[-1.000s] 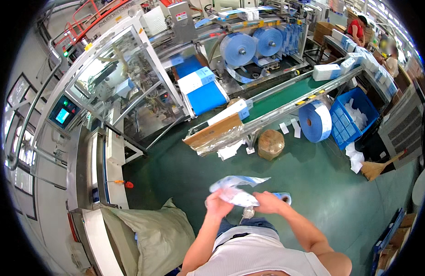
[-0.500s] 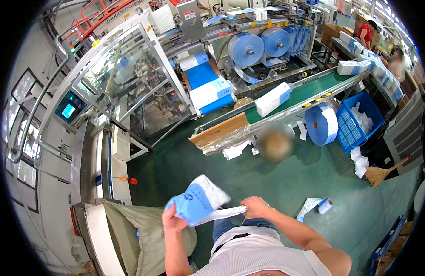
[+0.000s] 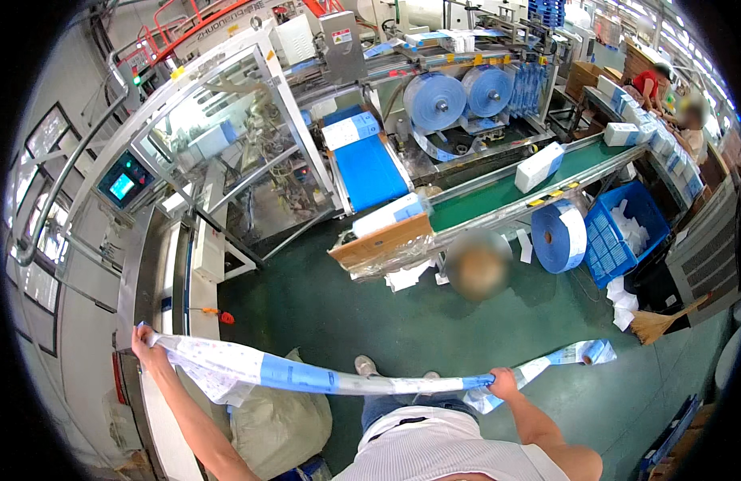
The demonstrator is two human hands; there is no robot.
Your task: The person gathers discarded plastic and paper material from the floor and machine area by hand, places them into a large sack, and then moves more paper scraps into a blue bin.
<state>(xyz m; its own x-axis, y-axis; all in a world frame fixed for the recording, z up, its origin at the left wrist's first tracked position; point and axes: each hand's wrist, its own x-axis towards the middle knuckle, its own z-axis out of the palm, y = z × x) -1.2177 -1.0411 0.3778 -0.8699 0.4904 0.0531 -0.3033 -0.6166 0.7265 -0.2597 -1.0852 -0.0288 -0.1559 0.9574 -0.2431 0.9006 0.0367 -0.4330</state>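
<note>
A long strip of blue and white plastic film (image 3: 298,374) is stretched across in front of my body. My left hand (image 3: 147,343), far out to the left, is closed on one end, where the film spreads wide and hangs down in a loose fold. At the right, my right hand (image 3: 505,383) grips the film where it is gathered narrow. Beyond that hand more film runs over the floor to a small film roll (image 3: 596,352) with a brown core.
A cloth sack (image 3: 282,429) stands below the film, beside the machine bench (image 3: 200,293). Ahead runs a green conveyor (image 3: 583,164) carrying wrapped packs, with a cardboard flap (image 3: 382,243) at its near end. A large film roll (image 3: 559,236), blue basket (image 3: 611,240) and broom (image 3: 659,321) stand right.
My left hand has swung outward to the left, drawing the bunched film out long. The floor film now reaches toward my right hand. Packs on the belts have moved along.
</note>
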